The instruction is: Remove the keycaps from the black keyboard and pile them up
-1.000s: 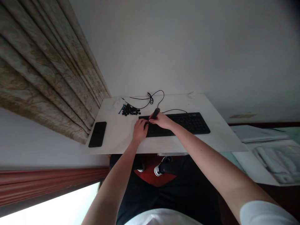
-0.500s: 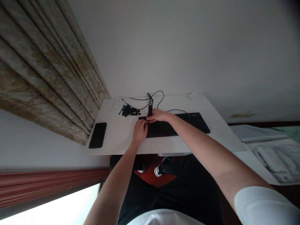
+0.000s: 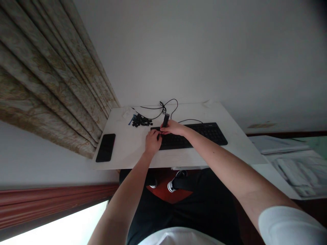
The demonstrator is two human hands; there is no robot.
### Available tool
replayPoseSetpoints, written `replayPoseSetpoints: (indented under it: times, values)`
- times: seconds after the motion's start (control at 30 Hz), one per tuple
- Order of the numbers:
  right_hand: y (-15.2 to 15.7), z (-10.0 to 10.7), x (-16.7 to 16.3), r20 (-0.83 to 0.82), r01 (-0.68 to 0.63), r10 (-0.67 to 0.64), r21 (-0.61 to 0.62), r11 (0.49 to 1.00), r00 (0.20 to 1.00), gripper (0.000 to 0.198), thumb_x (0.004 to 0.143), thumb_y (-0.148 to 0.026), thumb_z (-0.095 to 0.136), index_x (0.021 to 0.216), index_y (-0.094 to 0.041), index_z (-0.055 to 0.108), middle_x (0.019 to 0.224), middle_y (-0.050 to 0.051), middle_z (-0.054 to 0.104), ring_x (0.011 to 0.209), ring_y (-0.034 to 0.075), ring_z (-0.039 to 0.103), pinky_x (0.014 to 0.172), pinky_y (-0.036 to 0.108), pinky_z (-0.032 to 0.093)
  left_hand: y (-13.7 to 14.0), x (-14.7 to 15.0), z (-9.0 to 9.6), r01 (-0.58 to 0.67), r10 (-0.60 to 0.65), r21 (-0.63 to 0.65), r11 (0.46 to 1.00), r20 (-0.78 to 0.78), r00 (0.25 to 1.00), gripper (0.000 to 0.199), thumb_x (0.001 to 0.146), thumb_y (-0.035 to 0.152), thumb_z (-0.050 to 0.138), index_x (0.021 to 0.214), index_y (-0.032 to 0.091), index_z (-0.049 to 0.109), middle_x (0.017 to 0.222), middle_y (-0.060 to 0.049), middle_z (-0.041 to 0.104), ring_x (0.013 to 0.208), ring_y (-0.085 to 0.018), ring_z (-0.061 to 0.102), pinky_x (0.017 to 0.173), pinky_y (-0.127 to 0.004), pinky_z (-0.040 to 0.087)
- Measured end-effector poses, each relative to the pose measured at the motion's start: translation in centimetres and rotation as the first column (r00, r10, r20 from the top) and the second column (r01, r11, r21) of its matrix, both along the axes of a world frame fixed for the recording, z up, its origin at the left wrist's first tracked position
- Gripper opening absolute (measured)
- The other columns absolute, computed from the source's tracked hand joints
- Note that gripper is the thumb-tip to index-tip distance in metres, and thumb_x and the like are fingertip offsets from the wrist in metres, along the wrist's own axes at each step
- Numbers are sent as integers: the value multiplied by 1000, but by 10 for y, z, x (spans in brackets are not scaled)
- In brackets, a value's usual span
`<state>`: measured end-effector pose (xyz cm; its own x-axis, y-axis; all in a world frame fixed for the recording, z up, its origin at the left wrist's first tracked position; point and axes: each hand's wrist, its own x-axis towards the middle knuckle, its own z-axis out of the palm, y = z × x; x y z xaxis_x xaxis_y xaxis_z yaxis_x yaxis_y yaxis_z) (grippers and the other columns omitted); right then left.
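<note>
A black keyboard point(image 3: 208, 132) lies across the desk. Over its left end is my left hand point(image 3: 152, 140), fingers bent and gripping the end, thumb close to the right fingertips. My right hand point(image 3: 171, 127) is closed around a black tool with a long thick handle point(image 3: 166, 119), tilted with its top to the right. The tool's lower end points down at the keyboard's left part, where my fingers hide it. Left of and beyond the left hand lies a pile of small black keycaps point(image 3: 139, 120), with a slim blue item point(image 3: 131, 119) beside it.
A black cable point(image 3: 175, 100) loops along the back of the white desk point(image 3: 133, 149). A dark phone point(image 3: 105, 148) lies at the left edge. A patterned curtain point(image 3: 63, 68) hangs at the left; the wall point(image 3: 191, 61) stands behind the desk. Wrapped items point(image 3: 301, 173) lie at the right.
The black tool has tipped from upright to leaning right, and my right hand has turned slightly with it. My left hand stays at the keyboard's left end.
</note>
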<state>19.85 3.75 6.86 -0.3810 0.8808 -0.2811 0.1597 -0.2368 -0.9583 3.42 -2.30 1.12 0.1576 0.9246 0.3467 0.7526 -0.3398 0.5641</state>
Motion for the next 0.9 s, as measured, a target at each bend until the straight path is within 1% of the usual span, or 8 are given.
replayPoseSetpoints:
  times: [0.1,0.27,0.43,0.53,0.6,0.67,0.8,0.9]
  values:
    - [-1,1,3,26,26,-25,-24,999,999,23,68,-21,91,77,-14,71,68,4,74,63,16,72,60,25,64,0,2,2,-17,17,5,1000,-12,1000,17,89,13,58,98,21,71,106,-9,66,102,-25,61,95,-43,51]
    - [-5,4,7,135,62,-57,-28,998,989,20,72,-22,89,79,-14,72,71,7,75,59,16,70,58,28,64,0,3,-1,-19,18,18,1000,65,998,20,88,10,57,96,21,72,107,-9,68,106,-26,62,99,-45,51]
    - [-21,-5,1,82,170,-175,74,983,981,13,77,-21,83,81,-13,73,70,6,74,60,15,70,60,27,63,2,1,-4,36,-42,42,998,144,989,24,88,7,55,97,20,73,110,-8,71,111,-24,64,105,-44,50]
    - [-34,-16,-2,76,240,-255,168,956,964,10,81,-23,78,85,-14,74,71,6,74,62,16,71,62,27,63,3,1,-5,45,-50,35,998,151,987,24,89,7,55,97,21,73,110,-8,71,112,-24,64,106,-44,51]
    - [-39,-22,-2,94,257,-285,231,938,954,11,83,-25,77,86,-15,74,71,5,74,65,17,72,65,28,63,3,1,-6,38,-43,32,999,150,988,23,89,8,55,97,21,73,111,-8,71,114,-24,63,107,-44,50]
    - [-40,-24,-1,128,232,-277,285,930,952,12,83,-26,76,86,-15,74,71,5,74,68,18,73,68,29,62,3,1,-6,29,-33,34,999,151,988,22,91,10,56,98,20,74,113,-9,70,115,-24,63,107,-44,50]
    - [-35,-16,0,224,88,-180,368,926,958,10,84,-26,75,84,-16,75,73,5,75,70,19,73,67,27,59,3,1,-5,57,-60,26,998,138,989,22,92,12,56,102,20,74,114,-9,70,114,-24,63,107,-43,50]
    - [-33,-7,-3,278,31,-142,368,929,950,10,86,-25,73,84,-15,75,77,6,76,71,18,73,66,25,57,3,0,-4,70,-70,5,998,98,993,26,92,11,55,107,20,73,118,-9,70,118,-24,62,113,-46,45]
